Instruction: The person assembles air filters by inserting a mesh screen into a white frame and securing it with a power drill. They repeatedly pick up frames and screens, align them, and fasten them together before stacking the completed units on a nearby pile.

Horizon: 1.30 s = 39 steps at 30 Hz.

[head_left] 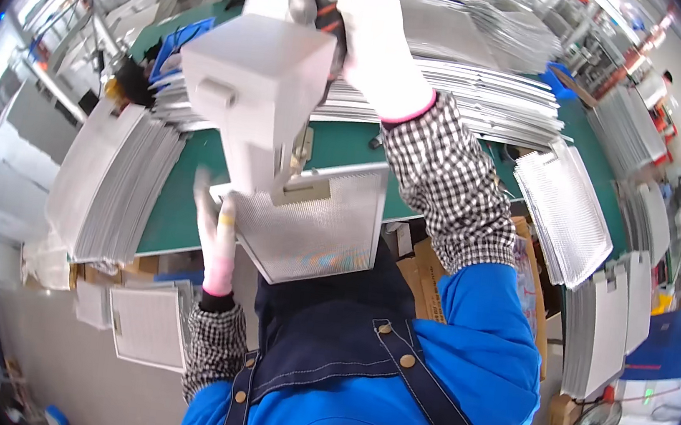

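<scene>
My left hand (218, 240), in a white glove, is at the left edge of a framed metal mesh filter panel (321, 235), thumb and fingers pinching its corner; the fingertips are slightly blurred. The panel tilts toward me at the front edge of the green bench, its small metal latch plate (306, 193) uppermost. The narrow lower end of a grey press head (256, 69) comes down at the panel's upper edge and hides part of it. Raised beside the head, my gloved right hand (365, 35) is closed around a black-and-orange handle (328, 22).
Stacked mesh panels stand on the green bench (345, 139) at left (113, 178), right (563, 208) and behind the press (488, 99). Blue bins (181, 47) sit farther back. Cardboard (425, 281) is under the bench. More panels (147, 321) stand low at the left.
</scene>
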Tool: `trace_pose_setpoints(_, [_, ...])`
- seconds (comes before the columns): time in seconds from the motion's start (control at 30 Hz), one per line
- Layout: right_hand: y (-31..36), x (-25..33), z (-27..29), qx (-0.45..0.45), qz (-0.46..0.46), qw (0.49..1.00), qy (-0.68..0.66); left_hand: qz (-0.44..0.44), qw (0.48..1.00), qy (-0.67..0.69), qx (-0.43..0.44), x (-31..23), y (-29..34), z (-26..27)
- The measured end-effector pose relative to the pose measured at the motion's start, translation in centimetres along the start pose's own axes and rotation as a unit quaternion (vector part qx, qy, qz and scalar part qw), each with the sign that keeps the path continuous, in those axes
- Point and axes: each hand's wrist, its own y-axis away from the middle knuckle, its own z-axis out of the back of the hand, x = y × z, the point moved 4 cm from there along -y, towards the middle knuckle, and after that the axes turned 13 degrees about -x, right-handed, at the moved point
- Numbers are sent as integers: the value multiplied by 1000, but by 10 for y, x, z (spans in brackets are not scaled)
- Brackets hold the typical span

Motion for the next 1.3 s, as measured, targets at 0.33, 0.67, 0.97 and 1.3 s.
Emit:
trace_pose_setpoints(0.33, [-63,49,188,-78,133,765,625,121,977,-123,-126,75,24,82])
trace_pose_setpoints(0.67, [-66,2,677,-46,-180,464,866,90,956,-85,-265,-7,-35,131])
trace_pose_setpoints(0.97, [-45,54,614,-328,-184,678,631,-158,791,-315,-501,-42,10,285])
trace_pose_setpoints(1.3, [-16,98,598,-420,-219,790,390,146,539,-452,-695,95,176,531])
